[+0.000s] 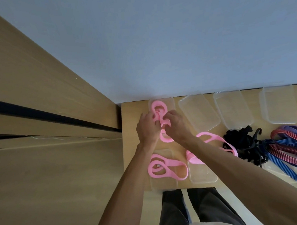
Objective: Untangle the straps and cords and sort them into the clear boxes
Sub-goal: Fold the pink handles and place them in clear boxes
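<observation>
Both hands met over the far left corner of the wooden table (135,150). The fingers of the left hand (146,129) were curled around a pink strap (165,137), and the fingers of the right hand (175,124) were curled on the same strap just beside them, apparently pinching it, though the fingertips were partly hidden. The strap's loops ran away from the person: the far loops lay in a clear box (170,103) just beyond the fingertips, and one near loop hung toward the wrists. The strap's long axis therefore pointed straight into that box, with neither hand clearly nearer, so the next move was probably a short push forward. Nearer the person, a second pink strap (165,167) lay across another clear container, and a third (211,140) passed under the right forearm. Further right sat three empty boxes (199,114), a black tangle (244,144), and striped blue and red cords (294,144).
</observation>
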`<state>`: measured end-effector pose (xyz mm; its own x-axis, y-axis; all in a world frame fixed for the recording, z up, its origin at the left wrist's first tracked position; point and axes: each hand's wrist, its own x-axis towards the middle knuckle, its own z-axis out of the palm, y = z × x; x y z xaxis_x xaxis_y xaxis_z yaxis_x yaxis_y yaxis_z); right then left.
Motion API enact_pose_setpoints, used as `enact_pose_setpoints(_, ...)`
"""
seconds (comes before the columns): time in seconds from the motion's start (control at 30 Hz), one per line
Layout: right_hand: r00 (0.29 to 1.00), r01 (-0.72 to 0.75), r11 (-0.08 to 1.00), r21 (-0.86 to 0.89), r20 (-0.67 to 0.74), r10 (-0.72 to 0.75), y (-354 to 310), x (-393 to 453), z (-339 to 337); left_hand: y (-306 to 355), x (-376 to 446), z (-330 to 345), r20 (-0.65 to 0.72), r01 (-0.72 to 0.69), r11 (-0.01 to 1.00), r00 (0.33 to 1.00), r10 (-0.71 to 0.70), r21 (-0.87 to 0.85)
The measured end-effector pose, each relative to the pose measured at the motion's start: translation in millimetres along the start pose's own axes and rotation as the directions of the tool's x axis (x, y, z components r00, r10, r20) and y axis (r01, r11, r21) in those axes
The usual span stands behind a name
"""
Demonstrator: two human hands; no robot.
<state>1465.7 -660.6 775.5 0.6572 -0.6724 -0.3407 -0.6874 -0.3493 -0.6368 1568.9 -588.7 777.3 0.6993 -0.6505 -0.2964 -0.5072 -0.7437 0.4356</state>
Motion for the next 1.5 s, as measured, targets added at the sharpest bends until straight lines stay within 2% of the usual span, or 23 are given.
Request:
enact_pose_setpoints(0.07, 0.998, 0.042, 0.993, -0.108, 0.06, -0.036, 4, -6, 1, -3, -5, 1, 0.0, 0.012, 1.0, 1.0, -0.012, -0.015)
enact_pose_setpoints(0.13, 0.997, 0.016, 0.985, -0.171, 0.08, -0.002, 5, -8, 3, -3, -9, 1, 0.049, 0.065, 0.996, 0.997, -0.062, -0.067)
enact_pose_setpoints(0.27, 0.995, -0.082, 0.983, -0.163, 0.033, 0.089, 0, -5, 4, -2, -9, 5, 0.192, 0.128, 0.987, 0.976, -0.107, -0.1)
enact_pose_setpoints(0.4, 0.986, -0.155, 0.987, 0.045, -0.057, 0.157, 1, 0, 6, -5, -8, 9, 0.12, 0.068, 0.965, 0.992, -0.039, -0.255)
enact_pose_setpoints(0.5, 0.974, -0.177, 0.964, 0.199, -0.103, 0.2, 4, 2, 7, -10, -7, 11, 0.05, 0.004, 0.954, 0.999, 0.011, -0.3)
enact_pose_setpoints(0.6, 0.965, -0.193, 0.948, 0.255, -0.127, 0.231, 3, 6, 7, -16, -8, 15, -0.013, -0.069, 0.96, 0.998, 0.068, -0.272)
enact_pose_setpoints(0.73, 0.96, -0.204, 0.938, 0.28, -0.129, 0.247, 0, 14, 10, -21, -13, 20, -0.023, -0.121, 0.978, 0.993, 0.119, -0.168)
enact_pose_setpoints(1.03, 0.957, -0.168, 0.955, 0.243, -0.191, 0.217, -3, 31, 12, -18, -12, 13, -0.051, -0.183, 0.98, 0.982, 0.179, -0.081)
enact_pose_setpoints(1.2, 0.951, -0.156, 0.955, 0.254, -0.223, 0.215, 0, 25, 13, -16, -9, 16, -0.005, -0.18, 0.984, 0.984, 0.18, 0.008)
enact_pose_setpoints(1.3, 0.944, -0.125, 0.948, 0.294, -0.259, 0.205, 6, 21, 14, -15, -9, 19, 0.007, -0.187, 0.982, 0.982, 0.187, -0.013)
enact_pose_setpoints(1.5, 0.933, -0.059, 0.964, 0.258, -0.329, 0.145, 4, 22, 15, -17, -5, 23, -0.035, -0.134, 0.985, 0.991, 0.131, -0.107)
